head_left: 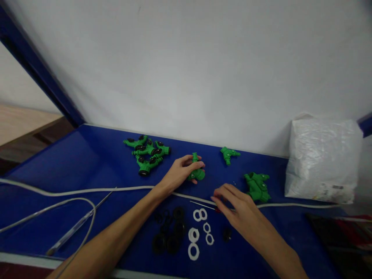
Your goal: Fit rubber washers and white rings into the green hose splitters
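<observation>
While my left hand (pixel 181 170) is closed on the green part (pixel 197 174), which looks hard and light, my right hand (pixel 235 201) hangs open over a thin tool (pixel 203 205).

Assembly workshop — blue workbench (pixel 87 155), green plastic fittings (pixel 147 153), loose washers (pixel 193 234)

On the blue tabletop (pixel 87 155), the left hand (pixel 181 171) grips a green fitting (pixel 197 174). The right hand (pixel 236 201) touches a thin red-tipped tool (pixel 203 205), with white rings (pixel 200 228) and black rings (pixel 170 232) nearer.
</observation>
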{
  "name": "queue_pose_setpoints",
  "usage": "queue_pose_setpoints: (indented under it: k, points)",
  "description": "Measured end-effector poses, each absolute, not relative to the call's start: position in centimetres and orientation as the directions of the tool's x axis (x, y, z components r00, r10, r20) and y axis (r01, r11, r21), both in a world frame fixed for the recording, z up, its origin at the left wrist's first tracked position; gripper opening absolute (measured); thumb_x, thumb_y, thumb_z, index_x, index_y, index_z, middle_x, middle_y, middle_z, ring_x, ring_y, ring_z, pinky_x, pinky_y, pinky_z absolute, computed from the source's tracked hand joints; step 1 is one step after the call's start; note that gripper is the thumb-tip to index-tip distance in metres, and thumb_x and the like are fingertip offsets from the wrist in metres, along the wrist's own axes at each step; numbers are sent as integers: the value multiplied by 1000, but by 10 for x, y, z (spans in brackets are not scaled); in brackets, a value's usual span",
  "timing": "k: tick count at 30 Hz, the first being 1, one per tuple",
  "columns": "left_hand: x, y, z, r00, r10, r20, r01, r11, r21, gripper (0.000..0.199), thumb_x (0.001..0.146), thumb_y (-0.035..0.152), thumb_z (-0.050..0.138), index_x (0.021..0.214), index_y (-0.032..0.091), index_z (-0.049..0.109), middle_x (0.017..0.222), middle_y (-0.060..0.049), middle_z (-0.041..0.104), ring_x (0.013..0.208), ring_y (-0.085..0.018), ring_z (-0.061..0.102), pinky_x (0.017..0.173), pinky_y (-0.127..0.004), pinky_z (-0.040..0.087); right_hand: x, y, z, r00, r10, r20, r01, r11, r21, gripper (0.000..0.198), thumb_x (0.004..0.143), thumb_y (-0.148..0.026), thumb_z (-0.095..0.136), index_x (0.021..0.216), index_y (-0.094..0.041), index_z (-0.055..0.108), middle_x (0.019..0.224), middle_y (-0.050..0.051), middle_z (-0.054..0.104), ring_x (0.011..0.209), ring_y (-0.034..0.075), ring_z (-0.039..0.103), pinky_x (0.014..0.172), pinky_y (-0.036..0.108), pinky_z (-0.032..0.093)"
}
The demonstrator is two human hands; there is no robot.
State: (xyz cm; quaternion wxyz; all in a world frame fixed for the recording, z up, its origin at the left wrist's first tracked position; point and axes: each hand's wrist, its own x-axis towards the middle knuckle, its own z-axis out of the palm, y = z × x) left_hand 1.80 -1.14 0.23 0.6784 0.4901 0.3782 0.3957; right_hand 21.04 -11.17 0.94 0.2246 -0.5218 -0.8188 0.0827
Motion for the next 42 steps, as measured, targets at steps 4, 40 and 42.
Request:
queue_pose_setpoints:
  k: [4,40,42]
  points:
    - [17,-10,-1,374,916,-148,-214,240,947,47,74,40,79,110,12,68,104,-14,73,86,-22,69,51,-26,59,223,-147,-3,-455,838,301,848,511,-140,28,103,-17,37,107,-21,65,101,8,70,96,25,68,92,44,55]
    - [8,-7,-3,514,836,-191,-401,431,809,33,91,40,62,113,17,70,98,-10,71,77,-15,68,52,-18,54,183,-44,125,-347,853,390,575,522,-630,9,90,-28,63,96,-21,61,84,3,73,76,17,73,73,29,61]
    - [8,-9,-1,540,810,-227,-445,504,740,29,94,36,60,112,17,71,101,-10,71,82,-16,69,59,-20,58,186,-44,124,-346,857,381,562,515,-647,12,90,-28,63,100,-21,59,88,3,74,79,17,74,76,30,63]
